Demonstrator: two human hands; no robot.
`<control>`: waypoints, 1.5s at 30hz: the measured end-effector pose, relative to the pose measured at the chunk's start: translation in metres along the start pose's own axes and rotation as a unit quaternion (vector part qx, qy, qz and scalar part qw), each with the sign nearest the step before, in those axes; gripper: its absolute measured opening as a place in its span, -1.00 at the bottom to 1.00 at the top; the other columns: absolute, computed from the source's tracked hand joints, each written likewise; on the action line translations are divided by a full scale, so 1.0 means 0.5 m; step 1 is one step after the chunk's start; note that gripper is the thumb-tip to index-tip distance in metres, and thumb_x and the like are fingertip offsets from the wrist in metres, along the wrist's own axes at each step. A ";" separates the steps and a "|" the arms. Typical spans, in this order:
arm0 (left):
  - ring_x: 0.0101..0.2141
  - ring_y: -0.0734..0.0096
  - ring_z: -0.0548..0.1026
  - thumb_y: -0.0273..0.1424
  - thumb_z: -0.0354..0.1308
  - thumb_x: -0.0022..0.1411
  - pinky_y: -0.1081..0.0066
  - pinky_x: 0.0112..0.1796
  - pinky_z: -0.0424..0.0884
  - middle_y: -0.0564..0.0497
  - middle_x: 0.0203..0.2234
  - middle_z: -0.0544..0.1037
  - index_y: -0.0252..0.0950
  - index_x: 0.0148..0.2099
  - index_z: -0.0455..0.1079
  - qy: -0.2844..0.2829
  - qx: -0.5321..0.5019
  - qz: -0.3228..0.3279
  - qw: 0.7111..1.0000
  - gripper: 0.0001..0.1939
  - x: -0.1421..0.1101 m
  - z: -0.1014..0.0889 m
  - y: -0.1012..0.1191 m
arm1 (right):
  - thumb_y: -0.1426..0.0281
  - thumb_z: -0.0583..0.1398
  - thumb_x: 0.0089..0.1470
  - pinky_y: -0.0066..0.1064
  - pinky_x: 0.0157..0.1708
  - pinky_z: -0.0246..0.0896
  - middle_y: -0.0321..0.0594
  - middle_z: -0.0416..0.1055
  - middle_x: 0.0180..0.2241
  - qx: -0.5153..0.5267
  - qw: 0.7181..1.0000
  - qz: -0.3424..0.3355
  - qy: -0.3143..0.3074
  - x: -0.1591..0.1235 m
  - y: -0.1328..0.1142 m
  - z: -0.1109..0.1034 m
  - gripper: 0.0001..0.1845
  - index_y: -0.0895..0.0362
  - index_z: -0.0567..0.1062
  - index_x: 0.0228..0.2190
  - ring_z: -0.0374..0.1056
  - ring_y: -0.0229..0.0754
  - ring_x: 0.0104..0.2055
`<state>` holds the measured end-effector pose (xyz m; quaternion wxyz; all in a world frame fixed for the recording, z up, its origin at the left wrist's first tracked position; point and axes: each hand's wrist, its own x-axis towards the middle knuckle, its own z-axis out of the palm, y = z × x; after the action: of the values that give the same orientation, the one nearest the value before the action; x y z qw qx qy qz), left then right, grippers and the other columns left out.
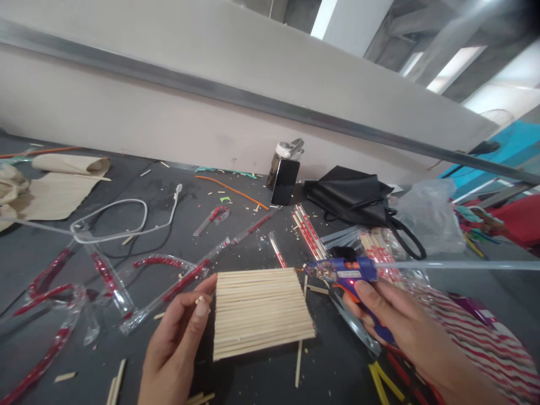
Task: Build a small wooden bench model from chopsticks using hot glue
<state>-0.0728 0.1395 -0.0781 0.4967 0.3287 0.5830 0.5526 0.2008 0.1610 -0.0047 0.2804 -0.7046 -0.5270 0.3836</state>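
A panel of pale wooden sticks [261,312], laid side by side, is in front of me. My left hand [179,332] is closed at its left edge, fingertips against the upper left corner. Between that thumb and the fingers a small pale stick piece [201,302] shows; how far the fingers reach behind the panel is hidden. My right hand [392,315] grips a blue and orange hot glue gun [356,271] with a lit red light. Its nozzle points left, at the panel's upper right corner. From its rear extends a long translucent glue stick [455,265].
Red-filled plastic wrappers [112,275] and a white cable [145,216] lie at left. Behind are a phone [286,181] leaning on a bottle [276,160], and a black pouch [350,194]. A striped cloth [472,343], pliers [358,326] and wood scraps lie around.
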 end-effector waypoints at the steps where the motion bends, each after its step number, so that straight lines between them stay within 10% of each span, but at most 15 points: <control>1: 0.13 0.09 0.37 -0.12 0.18 0.17 0.27 0.05 0.37 -0.06 0.11 0.46 -0.21 -0.27 0.43 0.001 0.002 -0.001 1.000 -0.74 0.000 0.000 0.000 | -0.11 0.13 0.04 -0.50 -0.63 0.02 -0.32 0.28 -0.59 0.000 1.000 0.000 0.001 0.000 -0.002 0.000 -0.46 0.12 0.38 -0.55 0.09 -0.35 -0.62; 45: 0.14 0.09 0.37 -0.11 0.18 0.17 0.26 0.07 0.36 -0.04 0.10 0.47 -0.19 -0.28 0.42 -0.002 0.002 0.003 1.000 -0.74 -0.001 -0.002 0.000 | -0.11 0.13 0.03 -0.50 -0.62 0.04 -0.33 0.27 -0.62 -0.016 0.999 -0.016 0.025 -0.001 -0.002 0.001 -0.46 0.12 0.36 -0.57 0.12 -0.34 -0.62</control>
<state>-0.0735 0.1388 -0.0781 0.4957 0.3327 0.5819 0.5522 0.1999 0.1609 -0.0040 0.2881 -0.7096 -0.5377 0.3526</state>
